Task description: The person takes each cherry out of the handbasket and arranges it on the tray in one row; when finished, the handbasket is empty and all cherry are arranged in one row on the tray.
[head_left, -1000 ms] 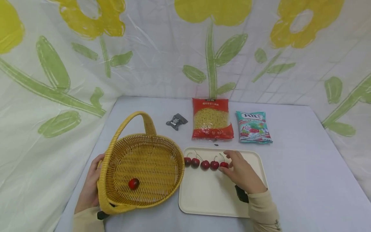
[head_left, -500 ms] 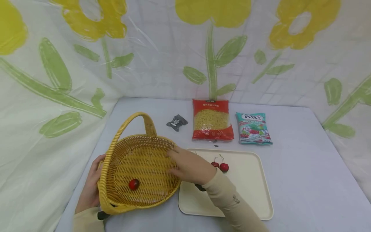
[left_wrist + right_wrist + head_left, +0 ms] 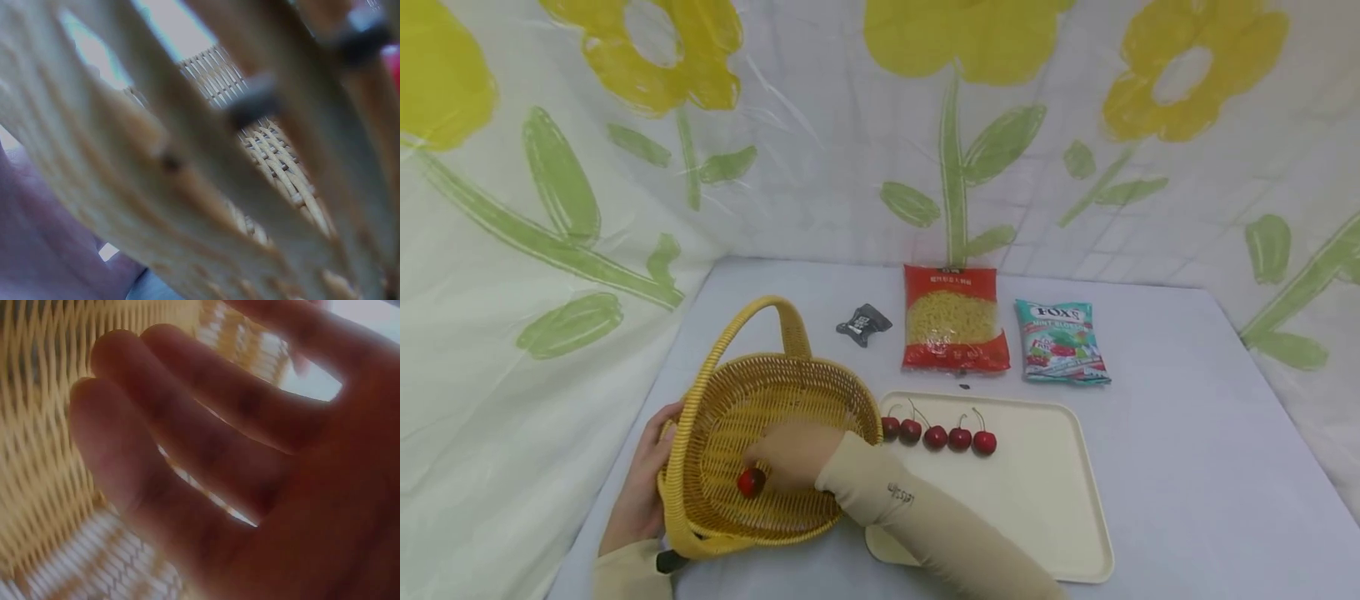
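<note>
In the head view, my left hand (image 3: 643,483) grips the left side of a yellow wicker basket (image 3: 868,412) with a tall handle. A single dark-red cherry (image 3: 751,482) lies on the basket floor. My right hand (image 3: 797,454) reaches inside over the near rim, blurred, with its fingertips close beside that cherry; contact cannot be made out. In the right wrist view, the fingers (image 3: 119,444) are spread and loosely bent near the woven wall. Several stemmed cherries (image 3: 935,438) form a row on a cream tray (image 3: 1000,525).
Behind the tray lie a red pasta bag (image 3: 955,321), a teal FOX'S candy bag (image 3: 1062,342) and a small black packet (image 3: 863,324). A tiny dark scrap (image 3: 964,386) sits by the tray's far edge. A flower-printed curtain (image 3: 820,183) stands behind the table.
My right hand has left the rightmost cherry on the tray and swung left into the basket, near the cherry there. My left hand keeps its grip on the basket.
</note>
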`<state>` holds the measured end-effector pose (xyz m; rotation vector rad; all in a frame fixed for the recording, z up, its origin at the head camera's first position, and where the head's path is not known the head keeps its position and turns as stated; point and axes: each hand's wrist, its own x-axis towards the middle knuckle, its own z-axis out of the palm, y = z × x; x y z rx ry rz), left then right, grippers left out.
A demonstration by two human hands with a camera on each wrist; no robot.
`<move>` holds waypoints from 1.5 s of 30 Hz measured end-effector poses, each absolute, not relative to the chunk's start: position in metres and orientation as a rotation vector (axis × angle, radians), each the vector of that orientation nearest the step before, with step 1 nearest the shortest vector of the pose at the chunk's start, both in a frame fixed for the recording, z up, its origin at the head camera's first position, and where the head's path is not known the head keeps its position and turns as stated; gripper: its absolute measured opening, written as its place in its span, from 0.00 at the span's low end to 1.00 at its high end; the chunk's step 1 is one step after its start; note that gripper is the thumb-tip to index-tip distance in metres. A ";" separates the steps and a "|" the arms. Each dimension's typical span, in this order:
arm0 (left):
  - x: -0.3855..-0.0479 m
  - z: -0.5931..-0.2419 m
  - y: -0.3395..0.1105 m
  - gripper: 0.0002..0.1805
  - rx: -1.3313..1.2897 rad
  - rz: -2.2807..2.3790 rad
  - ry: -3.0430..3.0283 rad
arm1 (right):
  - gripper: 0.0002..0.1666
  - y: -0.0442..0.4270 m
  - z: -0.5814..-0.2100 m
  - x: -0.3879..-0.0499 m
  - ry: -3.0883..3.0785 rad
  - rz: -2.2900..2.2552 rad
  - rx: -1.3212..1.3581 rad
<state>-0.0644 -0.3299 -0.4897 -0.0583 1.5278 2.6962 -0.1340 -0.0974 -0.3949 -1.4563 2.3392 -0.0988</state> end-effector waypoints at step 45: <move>-0.064 -0.489 -0.326 0.22 -0.029 2.774 1.377 | 0.25 0.111 -0.385 -0.146 2.610 -1.183 -0.834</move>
